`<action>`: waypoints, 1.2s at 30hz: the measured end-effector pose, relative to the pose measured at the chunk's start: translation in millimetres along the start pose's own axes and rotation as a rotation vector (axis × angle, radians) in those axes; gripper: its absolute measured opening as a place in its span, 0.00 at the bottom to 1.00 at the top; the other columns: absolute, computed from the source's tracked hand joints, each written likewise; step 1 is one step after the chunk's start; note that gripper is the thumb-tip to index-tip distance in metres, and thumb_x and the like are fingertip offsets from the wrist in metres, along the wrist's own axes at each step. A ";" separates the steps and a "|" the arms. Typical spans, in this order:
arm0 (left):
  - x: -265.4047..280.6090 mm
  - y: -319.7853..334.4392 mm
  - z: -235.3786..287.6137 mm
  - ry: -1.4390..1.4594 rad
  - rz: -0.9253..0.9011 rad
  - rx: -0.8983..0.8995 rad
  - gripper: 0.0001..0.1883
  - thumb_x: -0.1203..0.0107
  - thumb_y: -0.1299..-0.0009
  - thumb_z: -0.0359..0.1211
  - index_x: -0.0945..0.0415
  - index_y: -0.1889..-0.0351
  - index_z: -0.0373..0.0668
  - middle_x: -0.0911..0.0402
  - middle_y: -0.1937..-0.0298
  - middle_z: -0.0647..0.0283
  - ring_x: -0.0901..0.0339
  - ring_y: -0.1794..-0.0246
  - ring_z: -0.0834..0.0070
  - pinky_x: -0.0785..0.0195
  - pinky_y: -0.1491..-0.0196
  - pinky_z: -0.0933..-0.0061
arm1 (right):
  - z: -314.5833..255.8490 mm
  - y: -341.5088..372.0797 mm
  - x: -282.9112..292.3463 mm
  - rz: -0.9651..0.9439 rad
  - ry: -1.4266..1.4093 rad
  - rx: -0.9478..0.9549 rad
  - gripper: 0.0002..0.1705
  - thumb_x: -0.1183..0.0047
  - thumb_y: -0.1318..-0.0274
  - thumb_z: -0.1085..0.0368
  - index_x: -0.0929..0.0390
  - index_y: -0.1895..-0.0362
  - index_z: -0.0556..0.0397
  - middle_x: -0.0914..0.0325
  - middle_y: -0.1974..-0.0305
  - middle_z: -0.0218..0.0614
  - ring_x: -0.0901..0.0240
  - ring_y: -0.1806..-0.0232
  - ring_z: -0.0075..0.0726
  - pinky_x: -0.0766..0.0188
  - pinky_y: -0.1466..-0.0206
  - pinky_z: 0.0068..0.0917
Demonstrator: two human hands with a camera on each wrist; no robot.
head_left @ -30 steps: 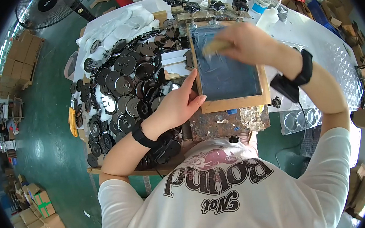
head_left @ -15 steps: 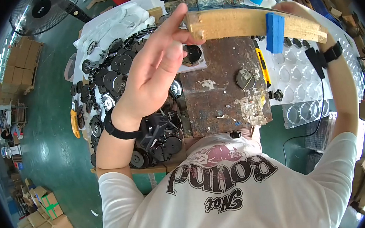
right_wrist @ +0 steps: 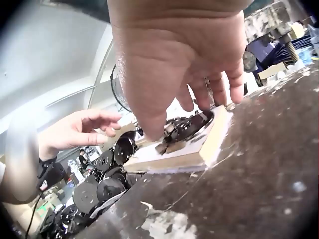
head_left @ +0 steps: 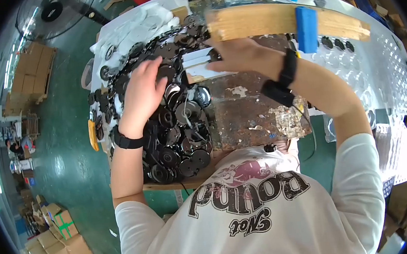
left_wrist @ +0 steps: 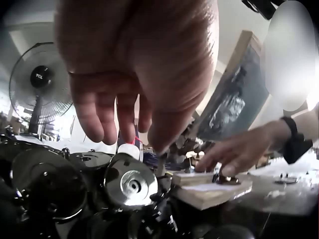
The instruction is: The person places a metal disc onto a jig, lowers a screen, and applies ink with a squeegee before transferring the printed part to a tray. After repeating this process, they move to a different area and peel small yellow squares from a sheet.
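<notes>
My left hand (head_left: 143,96) hangs over a heap of glossy black discs (head_left: 165,117), fingers loosely bent and holding nothing. My right hand (head_left: 238,56) reaches down over a white-topped wooden block (head_left: 198,72). In the right wrist view a dark round part (right_wrist: 187,128) sits on that block (right_wrist: 204,152), with the thumb close to its near side and the fingers spread beyond it. Above stands the wood-framed screen (head_left: 257,21), tilted up, a blue piece (head_left: 307,30) on its edge. The left wrist view shows its blue-grey mesh (left_wrist: 232,94).
Under the screen lies a stained, paint-spotted board (head_left: 245,109). Clear plastic trays (head_left: 349,75) spread over the right of the table. White cloth or foam (head_left: 141,28) lies behind the heap, and a fan (head_left: 55,14) stands at the far left.
The screen has swung up from lying flat. My right hand has gone from rubbing across it to the block beneath. My left hand has left the frame's corner and moved left over the discs.
</notes>
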State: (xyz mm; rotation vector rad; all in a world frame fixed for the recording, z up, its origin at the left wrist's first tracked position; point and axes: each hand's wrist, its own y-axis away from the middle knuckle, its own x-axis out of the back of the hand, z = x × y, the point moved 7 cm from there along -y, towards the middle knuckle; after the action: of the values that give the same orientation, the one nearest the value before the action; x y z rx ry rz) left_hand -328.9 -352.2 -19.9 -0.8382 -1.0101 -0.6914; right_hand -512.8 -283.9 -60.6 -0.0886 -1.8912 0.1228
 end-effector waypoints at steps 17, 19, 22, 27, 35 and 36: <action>-10.5 -14.1 -23.3 0.143 -0.204 0.267 0.10 0.42 0.42 0.26 0.28 0.63 0.39 0.27 0.60 0.62 0.30 0.56 0.71 0.37 0.53 0.71 | 178.3 115.1 48.3 0.092 -0.510 -0.514 0.14 0.44 0.60 0.63 0.21 0.65 0.52 0.22 0.74 0.34 0.25 0.72 0.27 0.27 0.68 0.24; -9.7 -14.3 -18.1 0.336 -0.160 0.263 0.10 0.43 0.41 0.26 0.28 0.62 0.39 0.27 0.61 0.63 0.30 0.57 0.73 0.37 0.53 0.74 | 227.9 149.6 54.3 0.211 -0.493 -0.583 0.14 0.44 0.60 0.64 0.21 0.65 0.52 0.22 0.75 0.34 0.25 0.73 0.28 0.28 0.69 0.24; -4.7 -14.5 -5.0 0.710 -0.049 0.258 0.10 0.43 0.38 0.28 0.29 0.60 0.38 0.26 0.63 0.66 0.28 0.60 0.78 0.36 0.54 0.79 | 271.0 194.6 60.4 0.173 -0.384 -0.777 0.13 0.45 0.61 0.66 0.21 0.65 0.52 0.22 0.75 0.33 0.25 0.71 0.28 0.29 0.68 0.25; -44.6 -30.3 14.4 0.976 -0.309 0.225 0.16 0.43 0.38 0.28 0.33 0.53 0.40 0.26 0.60 0.65 0.29 0.59 0.80 0.35 0.55 0.79 | 309.6 227.6 46.4 0.195 -0.272 -0.796 0.12 0.45 0.59 0.66 0.22 0.65 0.53 0.22 0.73 0.35 0.26 0.71 0.30 0.29 0.66 0.27; -89.6 -62.5 46.3 1.046 -0.358 0.256 0.20 0.44 0.37 0.30 0.34 0.47 0.40 0.26 0.60 0.63 0.27 0.62 0.79 0.29 0.65 0.76 | 258.0 206.4 75.9 0.365 -0.342 -0.588 0.12 0.47 0.49 0.65 0.23 0.61 0.58 0.23 0.71 0.30 0.29 0.68 0.22 0.31 0.61 0.23; -101.0 -68.0 44.6 1.002 -0.396 0.257 0.20 0.45 0.36 0.30 0.34 0.46 0.41 0.26 0.61 0.63 0.28 0.61 0.77 0.29 0.64 0.74 | 241.7 200.6 86.0 0.363 -0.343 -0.586 0.12 0.47 0.49 0.65 0.23 0.61 0.58 0.23 0.71 0.30 0.29 0.68 0.22 0.31 0.61 0.23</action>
State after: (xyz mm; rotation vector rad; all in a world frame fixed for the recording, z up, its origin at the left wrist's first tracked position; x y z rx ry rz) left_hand -442.1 -337.5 -81.4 0.0028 -0.3189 -1.1270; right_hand -769.3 -84.3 -81.8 -0.8569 -2.1831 -0.1873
